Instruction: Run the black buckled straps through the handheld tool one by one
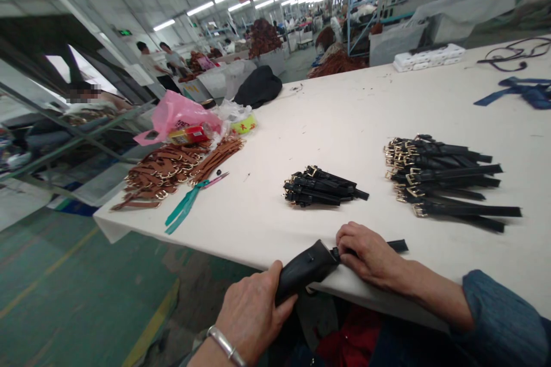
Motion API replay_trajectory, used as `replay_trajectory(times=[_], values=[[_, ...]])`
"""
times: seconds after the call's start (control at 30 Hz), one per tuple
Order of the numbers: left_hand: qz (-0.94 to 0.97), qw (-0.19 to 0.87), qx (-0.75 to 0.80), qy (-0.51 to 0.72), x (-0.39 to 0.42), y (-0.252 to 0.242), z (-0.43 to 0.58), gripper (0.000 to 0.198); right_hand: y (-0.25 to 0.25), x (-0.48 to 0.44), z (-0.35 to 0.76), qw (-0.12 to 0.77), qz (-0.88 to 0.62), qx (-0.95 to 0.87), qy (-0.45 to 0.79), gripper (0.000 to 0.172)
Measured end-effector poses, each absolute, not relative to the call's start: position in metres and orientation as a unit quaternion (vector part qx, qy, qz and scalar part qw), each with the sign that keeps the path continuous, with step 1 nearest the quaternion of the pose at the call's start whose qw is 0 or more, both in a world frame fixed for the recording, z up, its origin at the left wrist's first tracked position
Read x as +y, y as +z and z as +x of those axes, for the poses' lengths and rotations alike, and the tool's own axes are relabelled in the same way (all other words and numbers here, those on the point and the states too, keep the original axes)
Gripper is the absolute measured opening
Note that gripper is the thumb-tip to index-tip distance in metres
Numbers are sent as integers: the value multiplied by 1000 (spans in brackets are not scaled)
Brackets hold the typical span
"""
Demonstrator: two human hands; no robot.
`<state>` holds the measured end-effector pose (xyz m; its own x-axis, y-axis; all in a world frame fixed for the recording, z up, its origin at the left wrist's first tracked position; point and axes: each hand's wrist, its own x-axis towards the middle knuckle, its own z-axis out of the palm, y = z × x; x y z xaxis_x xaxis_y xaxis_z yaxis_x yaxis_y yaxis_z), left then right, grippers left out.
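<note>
At the table's front edge my left hand (pixel 255 311) is wrapped round a thick black curved object (pixel 307 266) with a wide, flat-cut end; its kind I cannot tell. My right hand (pixel 365 253) is closed on a black strap (pixel 396 246), whose free end sticks out to the right. The strap's other end meets or lies against the wide end of the black object. Just beyond my hands lies a small pile of black buckled straps (pixel 321 188). A larger pile of black straps with gold buckles (pixel 447 176) is farther right.
Brown buckled straps (pixel 166 175) and scissors with a teal ribbon (pixel 187 206) lie at left. Behind them are a pink bag (pixel 181 114) and a black cap (pixel 259 87). A power strip (pixel 429 57), cable (pixel 516 54) and blue ribbon (pixel 523 92) lie far right.
</note>
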<state>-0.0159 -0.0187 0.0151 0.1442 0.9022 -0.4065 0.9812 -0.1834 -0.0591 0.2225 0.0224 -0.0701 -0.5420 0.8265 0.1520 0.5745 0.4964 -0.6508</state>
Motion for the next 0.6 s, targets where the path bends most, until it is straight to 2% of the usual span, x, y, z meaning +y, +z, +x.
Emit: replay_trajectory(times=[0.17, 0.6], values=[[756, 113, 623, -167, -19, 13, -17, 35, -68, 25, 220, 216, -426, -823, 308, 10], [772, 105, 594, -198, -3, 31, -8, 25, -80, 32, 207, 194, -520, -795, 245, 11]])
